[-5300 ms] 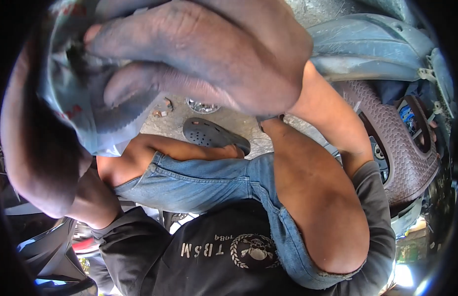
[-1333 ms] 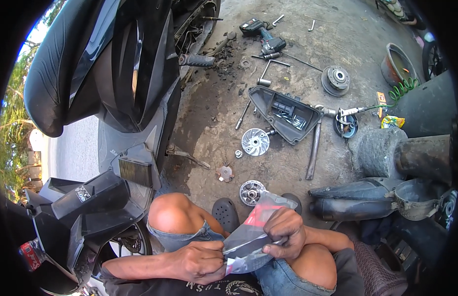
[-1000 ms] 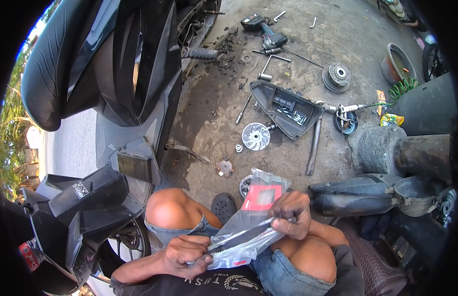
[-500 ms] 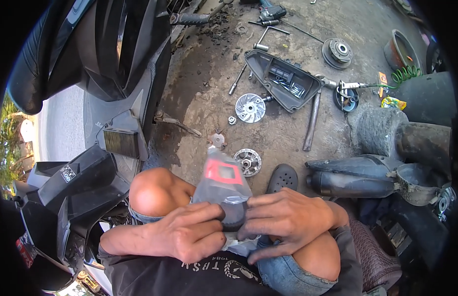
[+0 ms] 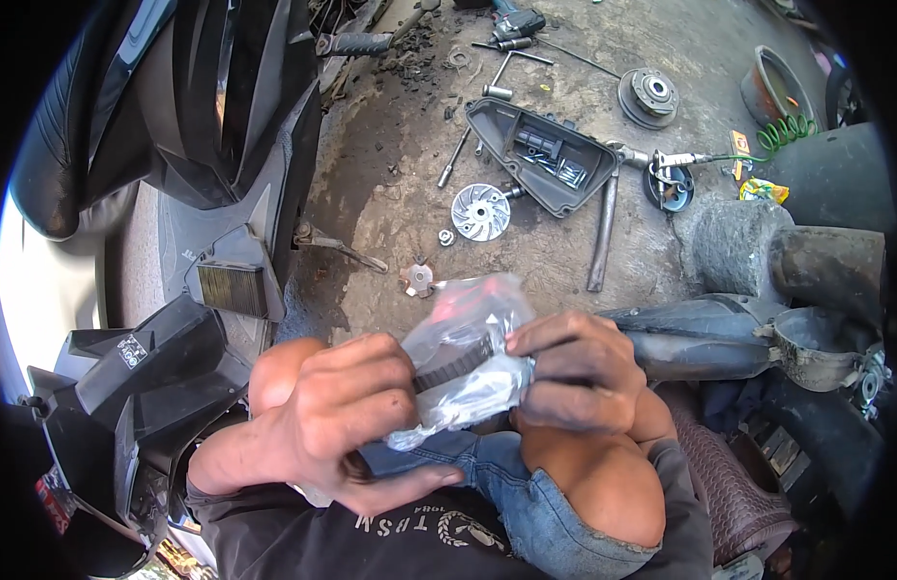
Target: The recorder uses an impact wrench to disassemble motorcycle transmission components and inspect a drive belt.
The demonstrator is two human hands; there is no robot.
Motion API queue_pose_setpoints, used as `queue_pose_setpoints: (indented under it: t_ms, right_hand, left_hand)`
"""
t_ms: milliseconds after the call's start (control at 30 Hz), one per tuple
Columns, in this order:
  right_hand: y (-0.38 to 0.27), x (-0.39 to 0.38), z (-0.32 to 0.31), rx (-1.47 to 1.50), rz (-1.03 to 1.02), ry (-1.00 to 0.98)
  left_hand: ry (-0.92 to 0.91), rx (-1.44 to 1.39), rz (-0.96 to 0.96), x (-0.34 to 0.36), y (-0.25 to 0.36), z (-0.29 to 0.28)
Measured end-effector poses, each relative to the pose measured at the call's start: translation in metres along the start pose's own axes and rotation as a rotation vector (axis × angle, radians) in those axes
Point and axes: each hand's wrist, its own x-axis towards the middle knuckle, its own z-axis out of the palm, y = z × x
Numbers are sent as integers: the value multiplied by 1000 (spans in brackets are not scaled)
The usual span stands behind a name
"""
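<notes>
A clear plastic bag (image 5: 479, 307) with a pink-red print is held up between my two hands, over my lap. Through the plastic shows a black toothed belt (image 5: 455, 367). My left hand (image 5: 356, 401) has its fingers curled onto the bag's left side, with the thumb stretched out below. On the right side, my right hand (image 5: 582, 372) grips the crumpled plastic between thumb and fingers. Beyond the bag lie a notched metal plate (image 5: 417, 278), a small metal collar (image 5: 446, 237) and a finned pulley disc (image 5: 481, 212).
A black cover (image 5: 574, 205) holding bolts lies beyond, beside a hammer (image 5: 600, 232) and an air gun (image 5: 676, 162). Farther off are a clutch assembly (image 5: 649, 97) and a power tool (image 5: 518, 24). A scooter (image 5: 202, 97) stands left; a black air box (image 5: 690, 338) lies right.
Both hands have lifted and turned the bag, and the belt inside now shows more clearly. My right hand has moved right and up. The bag and hands now hide the round metal part and the clog.
</notes>
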Motion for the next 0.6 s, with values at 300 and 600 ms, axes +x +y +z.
queue_pose_setpoints:
  t_ms: [300,600]
  right_hand:
    - [57,6,-5,351,165,205]
    - [97,-15,2,1749,555,750]
  left_hand:
    - [-99,-358,-660,26,-100,-3]
    - [59,-1584,-658,-27,-203,160]
